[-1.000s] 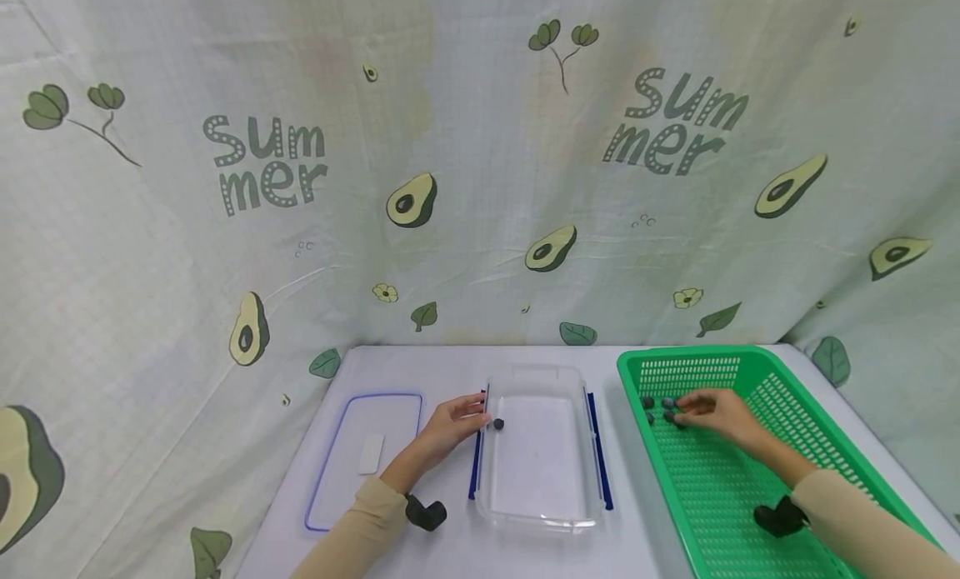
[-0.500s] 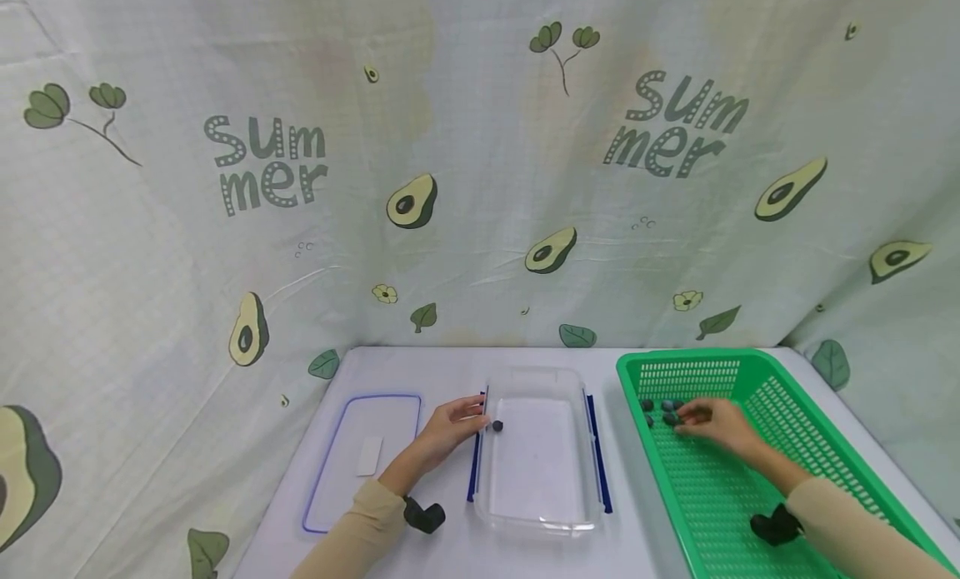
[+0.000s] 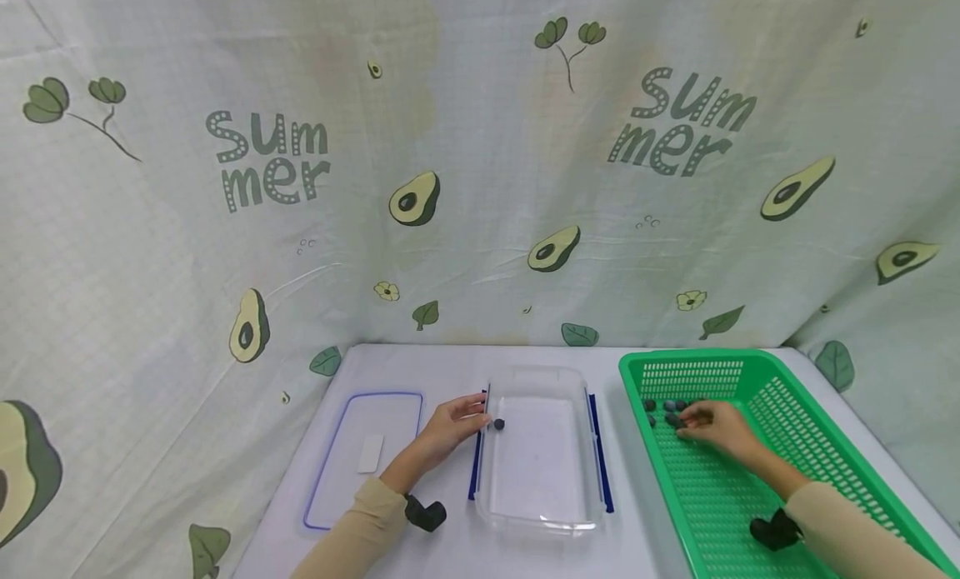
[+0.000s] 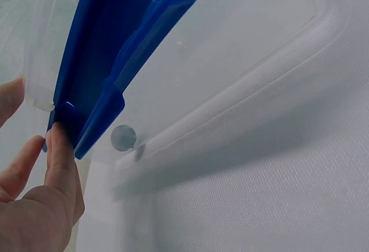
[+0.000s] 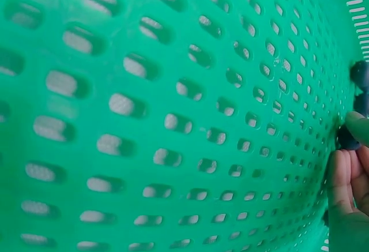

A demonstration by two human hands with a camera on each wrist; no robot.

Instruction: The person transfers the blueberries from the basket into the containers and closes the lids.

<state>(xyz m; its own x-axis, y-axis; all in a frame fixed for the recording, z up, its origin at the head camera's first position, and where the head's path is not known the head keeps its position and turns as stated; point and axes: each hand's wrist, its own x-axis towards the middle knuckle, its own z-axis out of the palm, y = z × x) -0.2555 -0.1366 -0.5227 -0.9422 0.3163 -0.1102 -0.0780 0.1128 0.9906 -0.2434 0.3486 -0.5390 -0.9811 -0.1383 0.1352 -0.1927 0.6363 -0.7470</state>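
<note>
Around the work we see a white table [image 3: 450,371] with a clear container [image 3: 540,462] at its middle, a blue-edged lid [image 3: 345,479] lying flat at the container's 9 o'clock with a white label [image 3: 371,453] on it, and a green basket [image 3: 720,487] at its 3 o'clock; at 12 hangs a printed cloth [image 3: 480,129]. A left flap [image 3: 476,466] and a right flap [image 3: 602,471], both blue, run along the container's 9 and 3 o'clock sides, and the basket's 9 o'clock wall stands between the container and the gripped berry [image 3: 674,421]. That berry sits inside the basket toward 11 o'clock, four other berries [image 3: 670,406] near it from 9 round to 1. The right hand [image 3: 720,426] pinches it between thumb and fingertips, pointing to about 10. The left hand [image 3: 450,425], fingers loosely extended, touches the left flap at the container's 10 o'clock, a lone berry [image 3: 499,425] just beyond the fingertips. The gripped berry looks roundish, so we cannot tell a long axis or pointing end; the container's long axis runs 12 to 6, the basket's 11 to 5, the lid's 1 to 7.
</note>
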